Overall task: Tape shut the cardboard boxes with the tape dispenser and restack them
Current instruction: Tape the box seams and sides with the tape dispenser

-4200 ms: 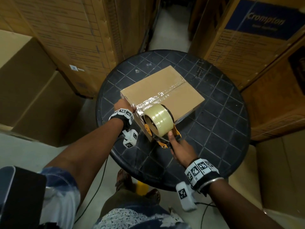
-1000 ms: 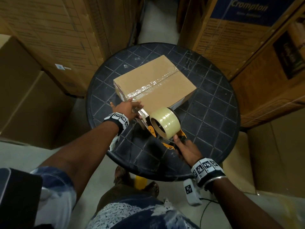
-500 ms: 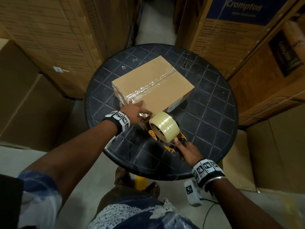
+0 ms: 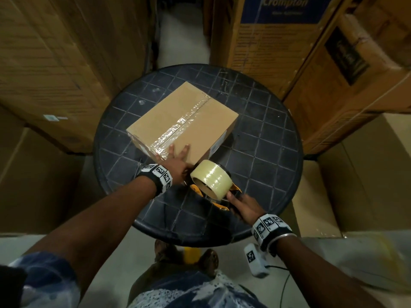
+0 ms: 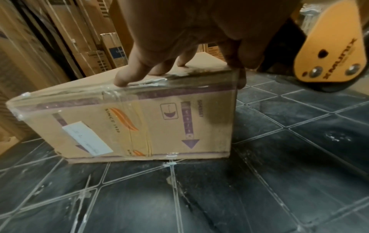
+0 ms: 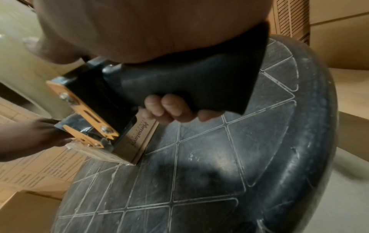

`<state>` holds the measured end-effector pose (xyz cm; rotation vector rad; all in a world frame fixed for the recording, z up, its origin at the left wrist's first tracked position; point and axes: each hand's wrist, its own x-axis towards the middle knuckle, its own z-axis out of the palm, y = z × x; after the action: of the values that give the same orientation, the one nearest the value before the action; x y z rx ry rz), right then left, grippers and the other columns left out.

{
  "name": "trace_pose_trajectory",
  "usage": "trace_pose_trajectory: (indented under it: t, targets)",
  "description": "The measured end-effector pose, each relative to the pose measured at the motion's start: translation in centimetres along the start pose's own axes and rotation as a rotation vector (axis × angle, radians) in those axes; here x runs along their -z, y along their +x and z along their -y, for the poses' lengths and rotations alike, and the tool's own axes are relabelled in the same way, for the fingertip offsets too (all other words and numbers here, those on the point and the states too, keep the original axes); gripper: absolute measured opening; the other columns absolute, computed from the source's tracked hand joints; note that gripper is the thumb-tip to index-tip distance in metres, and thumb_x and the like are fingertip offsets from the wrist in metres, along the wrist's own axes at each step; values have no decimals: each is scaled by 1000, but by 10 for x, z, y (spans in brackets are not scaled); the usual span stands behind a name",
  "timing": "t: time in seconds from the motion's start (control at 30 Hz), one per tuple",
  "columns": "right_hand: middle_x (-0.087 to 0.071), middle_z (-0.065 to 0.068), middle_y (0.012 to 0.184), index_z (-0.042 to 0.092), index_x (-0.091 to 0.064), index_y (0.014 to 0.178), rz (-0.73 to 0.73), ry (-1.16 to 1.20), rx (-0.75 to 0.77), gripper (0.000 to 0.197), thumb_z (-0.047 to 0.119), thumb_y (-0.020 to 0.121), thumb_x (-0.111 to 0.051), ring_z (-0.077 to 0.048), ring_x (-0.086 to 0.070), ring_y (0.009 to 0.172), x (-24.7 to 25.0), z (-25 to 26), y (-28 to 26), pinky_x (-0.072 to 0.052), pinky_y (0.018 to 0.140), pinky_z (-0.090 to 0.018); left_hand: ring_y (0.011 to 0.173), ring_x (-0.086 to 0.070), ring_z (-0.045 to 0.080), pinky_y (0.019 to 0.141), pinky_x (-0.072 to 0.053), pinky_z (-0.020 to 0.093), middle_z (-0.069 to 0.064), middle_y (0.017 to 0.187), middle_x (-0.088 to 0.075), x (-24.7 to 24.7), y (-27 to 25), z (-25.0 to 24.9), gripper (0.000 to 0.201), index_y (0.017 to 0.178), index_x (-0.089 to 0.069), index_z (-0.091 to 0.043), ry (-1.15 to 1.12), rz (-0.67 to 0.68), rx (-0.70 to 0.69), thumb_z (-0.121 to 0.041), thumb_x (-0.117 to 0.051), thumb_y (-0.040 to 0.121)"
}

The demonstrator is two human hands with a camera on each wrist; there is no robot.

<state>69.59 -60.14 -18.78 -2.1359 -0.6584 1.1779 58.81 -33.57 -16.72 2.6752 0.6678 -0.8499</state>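
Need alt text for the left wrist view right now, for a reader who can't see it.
The left hand presses its fingertips on the taped top edge of a cardboard box standing on a dark grid-patterned round table. The yellow side plate of the tape dispenser shows at upper right.

left hand [image 4: 178, 160] now flat atop box [image 4: 195, 114]

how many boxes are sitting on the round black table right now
1. The small cardboard box sits near the middle of the round table. The large cartons around the table stand beside it, not on it.
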Motion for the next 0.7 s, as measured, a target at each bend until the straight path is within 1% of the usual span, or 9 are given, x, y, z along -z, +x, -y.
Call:
trace_pose_trajectory:
  t: [0.07,0.13,0.2,0.27,0.37,0.43,0.53,0.63,0.7]
  targets:
    - [-60,0,55,9,-66,70,19,-10,0,76,79,80,-41,-6,-55,47,1,2,0,-46,69,-30,143,26,46,105,0,79,-10,159,30,2,0,-4,57,141,-41,-52,-5,12,12,-41,-64,91]
    - [-56,4,50,15,-62,65,46,-8,-3,71,80,80,-40,-5,-52,44,0,4,2,-46,70,-30,143,26,45,106,0,79,-10,159,30,3,1,-7,55,141,-42,-51,-11,14,20,-40,-64,91]
    - [-56,6,51,16,-61,68,62,-10,-11,71,83,79,-38,-8,-54,49,-2,3,4,-47,72,-32,143,26,44,106,1,78,-9,159,29,2,1,-7,54,142,-43,-49,-22,4,27,-41,-62,92]
    - [-60,4,58,18,-60,70,46,-39,-21,75,89,74,-36,-15,-59,60,-5,2,10,-51,77,-36,144,25,43,106,3,77,-9,159,28,-2,3,-6,55,144,-39,-48,-28,-16,33,-46,-60,92]
    - [-65,-1,68,21,-61,72,41,-75,-16,89,104,63,-29,-21,-64,69,-8,1,16,-55,84,-42,145,24,41,107,4,77,-10,159,26,-7,8,-6,65,150,-25,-46,-61,-29,61,-51,-57,93]
    - [-65,-1,66,22,-60,70,31,-95,-7,87,102,67,-26,-22,-65,69,-10,1,18,-56,85,-43,145,23,40,107,2,77,-12,159,26,-7,10,-7,71,153,-16,-45,-72,-25,80,-52,-55,94]
    - [-64,0,64,22,-60,67,23,-96,-4,85,99,67,-24,-21,-65,68,-11,2,20,-55,85,-42,145,23,39,106,2,77,-12,160,25,-7,11,-5,70,152,-19,-44,-72,-23,64,-55,-54,92]
    - [-65,-2,64,17,-63,71,6,-68,11,96,104,60,-24,-21,-65,66,-12,1,22,-56,82,-42,146,23,36,105,5,76,-11,162,19,-11,13,-1,85,156,-3,-38,-160,-60,71,-62,-51,90]
    - [-66,-4,67,14,-66,77,11,-64,12,94,99,65,-28,-22,-66,68,-11,1,23,-55,83,-42,146,23,35,104,6,77,-12,163,17,-14,14,1,87,156,-2,-37,-172,-79,67,-63,-51,89]
